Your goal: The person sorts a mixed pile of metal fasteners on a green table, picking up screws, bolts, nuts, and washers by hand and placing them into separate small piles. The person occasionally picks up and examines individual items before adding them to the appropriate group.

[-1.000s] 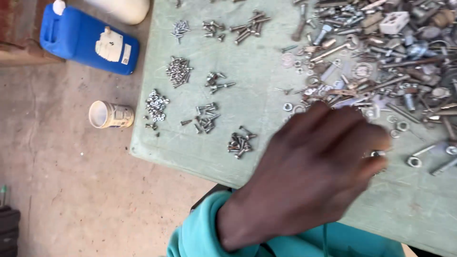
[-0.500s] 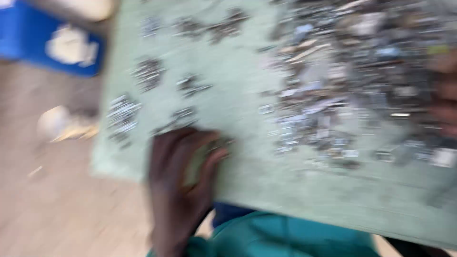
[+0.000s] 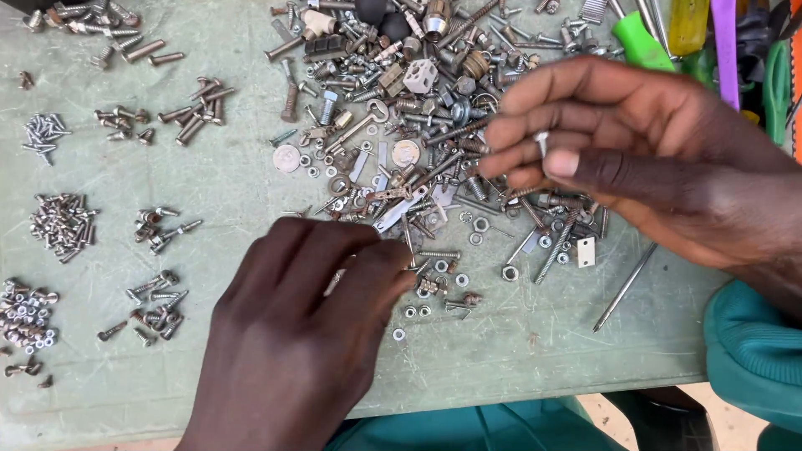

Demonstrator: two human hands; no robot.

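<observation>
My right hand [image 3: 660, 159] hovers over the right side of a big loose pile of screws, nuts, washers and bolts [image 3: 401, 125] and pinches a small pale screw [image 3: 541, 140] between thumb and fingertips. My left hand [image 3: 292, 334] rests low at the pile's near edge, fingers bent down onto the green table top [image 3: 234, 175]. A sliver of metal shows between its fingers, and whether it grips anything is hidden. Loose nuts and washers [image 3: 434, 288] lie just right of its fingertips.
Small sorted heaps lie at the left: short screws [image 3: 63, 221], nuts [image 3: 25, 305], dark screws [image 3: 154, 309], longer bolts [image 3: 192, 113]. Tool handles, green [image 3: 639, 42], yellow [image 3: 687, 21] and purple [image 3: 725, 42], crowd the top right. A thin rod [image 3: 622, 288] lies near my teal sleeve [image 3: 752, 351].
The view swung right, away from the floor. My left hand went from the small heaps at the left back to the pile's edge. My right hand came into view holding a screw.
</observation>
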